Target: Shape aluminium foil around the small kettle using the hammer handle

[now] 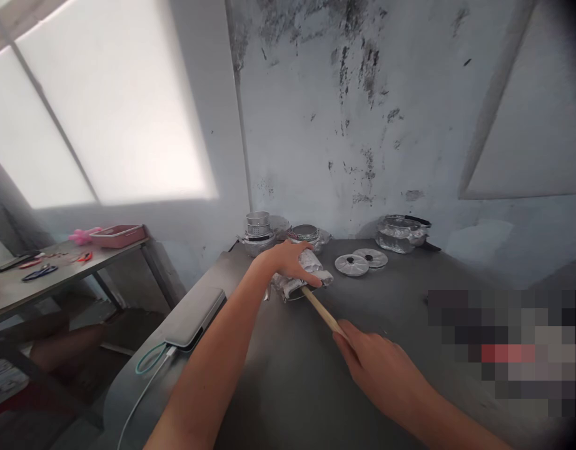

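My right hand [381,365] is closed around a pale wooden handle [321,309] that slants up and left. At its far end, a dark rounded edge shows under crumpled whitish wrap [284,285]; the wrap hides most of this head, so I cannot tell its kind. My left hand [292,259] reaches over the wrap from the left. Its thumb and fingers are apart, with a fold of the wrap between them. Just behind stands a plastic-wrapped pot [304,234]. Two round lids with black knobs, the nearer lid [351,265] overlapping the other, lie to the right.
Stacked metal pots [258,234] stand at the back left of the grey table [288,387], a wrapped pan [403,233] at the back right. A silver power bank [196,317] with a white cable lies left. The side table [81,275] carries a pink basket [119,236].
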Motion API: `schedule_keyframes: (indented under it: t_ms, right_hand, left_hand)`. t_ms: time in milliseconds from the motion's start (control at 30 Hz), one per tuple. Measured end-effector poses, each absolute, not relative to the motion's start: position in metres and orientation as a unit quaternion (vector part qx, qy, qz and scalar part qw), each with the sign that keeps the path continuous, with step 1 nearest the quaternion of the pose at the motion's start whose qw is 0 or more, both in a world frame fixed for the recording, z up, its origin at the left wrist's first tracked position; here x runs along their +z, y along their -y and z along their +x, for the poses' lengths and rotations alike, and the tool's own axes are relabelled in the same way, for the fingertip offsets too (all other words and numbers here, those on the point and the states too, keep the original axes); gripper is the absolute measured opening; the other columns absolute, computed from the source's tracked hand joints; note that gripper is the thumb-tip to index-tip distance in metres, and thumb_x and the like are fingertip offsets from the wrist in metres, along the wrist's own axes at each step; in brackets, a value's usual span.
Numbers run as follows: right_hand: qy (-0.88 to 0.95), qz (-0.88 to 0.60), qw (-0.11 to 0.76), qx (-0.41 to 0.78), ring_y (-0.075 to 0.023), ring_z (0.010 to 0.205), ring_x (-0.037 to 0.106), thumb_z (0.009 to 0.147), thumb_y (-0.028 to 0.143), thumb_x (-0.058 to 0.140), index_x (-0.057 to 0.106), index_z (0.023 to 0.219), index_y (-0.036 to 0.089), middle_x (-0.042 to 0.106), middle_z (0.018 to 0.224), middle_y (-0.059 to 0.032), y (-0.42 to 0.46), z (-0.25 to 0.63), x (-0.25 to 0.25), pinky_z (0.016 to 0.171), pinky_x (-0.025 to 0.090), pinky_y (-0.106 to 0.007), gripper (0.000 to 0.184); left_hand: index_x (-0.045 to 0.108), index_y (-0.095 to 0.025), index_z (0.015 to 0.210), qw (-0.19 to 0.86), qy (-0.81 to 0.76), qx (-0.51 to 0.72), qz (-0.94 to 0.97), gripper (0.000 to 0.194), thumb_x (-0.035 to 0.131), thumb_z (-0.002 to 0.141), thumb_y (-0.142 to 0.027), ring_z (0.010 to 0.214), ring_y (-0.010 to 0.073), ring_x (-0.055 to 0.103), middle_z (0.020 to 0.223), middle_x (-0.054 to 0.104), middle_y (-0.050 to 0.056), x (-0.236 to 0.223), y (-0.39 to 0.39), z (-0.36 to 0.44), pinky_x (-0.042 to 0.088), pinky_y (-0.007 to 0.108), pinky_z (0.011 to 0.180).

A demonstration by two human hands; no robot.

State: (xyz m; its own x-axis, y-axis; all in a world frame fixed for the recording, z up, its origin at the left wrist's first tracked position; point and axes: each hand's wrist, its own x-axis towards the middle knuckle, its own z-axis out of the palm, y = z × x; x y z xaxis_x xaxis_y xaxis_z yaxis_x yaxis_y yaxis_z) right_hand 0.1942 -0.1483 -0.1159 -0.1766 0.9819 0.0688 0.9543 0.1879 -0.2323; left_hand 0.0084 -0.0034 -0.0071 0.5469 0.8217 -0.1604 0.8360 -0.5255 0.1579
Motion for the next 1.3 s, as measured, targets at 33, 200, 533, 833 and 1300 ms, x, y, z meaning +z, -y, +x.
schedule_keyframes:
  t_ms: [33,200,533,833,1300]
  right_hand:
    - [0.765,-0.634,0.094,0.068,-0.0241,0.063,0.065,0.097,0.036,0.025,0.052,0.088,0.023,0.068,0.071,-0.0053,0.1478,0.1942,-0.1165,0.05,0.021,-0.027,0.031]
    - [0.77,-0.626,0.098,0.077,-0.0257,0.067,0.066,0.097,0.035,0.026,0.053,0.088,0.022,0.069,0.073,-0.0066,0.1468,0.1961,-0.1185,0.051,0.022,-0.027,0.031]
    - [0.767,-0.632,0.09,0.069,-0.0243,0.062,0.065,0.096,0.035,0.027,0.053,0.087,0.022,0.068,0.071,-0.0061,0.1479,0.1947,-0.1177,0.05,0.021,-0.027,0.03]
    - [0.768,-0.624,0.122,0.078,-0.0242,0.064,0.066,0.097,0.035,0.023,0.051,0.093,0.023,0.068,0.07,-0.005,0.1478,0.1949,-0.1175,0.052,0.025,-0.027,0.03]
    - [0.769,-0.622,0.128,0.076,-0.023,0.06,0.064,0.097,0.037,0.023,0.051,0.093,0.024,0.067,0.068,-0.0036,0.1478,0.1937,-0.1174,0.051,0.024,-0.027,0.032]
  left_hand:
    - [0.013,-0.035,0.148,0.11,-0.475,-0.032,0.872,0.116,0.053,0.053,-0.09,0.129,0.0447,0.029,0.152,0.019,0.012,-0.0072,0.0032,0.0085,0.047,0.048,0.085]
    - [0.013,-0.036,0.147,0.114,-0.476,-0.033,0.872,0.114,0.055,0.055,-0.087,0.128,0.0451,0.031,0.152,0.019,0.011,-0.0082,0.0015,0.0086,0.047,0.048,0.084]
    - [0.012,-0.035,0.148,0.108,-0.469,-0.034,0.876,0.115,0.054,0.055,-0.088,0.13,0.0455,0.028,0.152,0.019,0.011,-0.01,-0.001,0.0079,0.047,0.048,0.086]
    - [0.014,-0.035,0.147,0.104,-0.469,-0.031,0.877,0.115,0.055,0.054,-0.088,0.127,0.0441,0.033,0.151,0.02,0.012,-0.011,-0.0028,0.0074,0.047,0.048,0.084]
    - [0.012,-0.035,0.148,0.103,-0.475,-0.034,0.873,0.117,0.055,0.053,-0.089,0.129,0.0452,0.029,0.152,0.019,0.012,-0.0084,0.0023,0.0096,0.047,0.047,0.084]
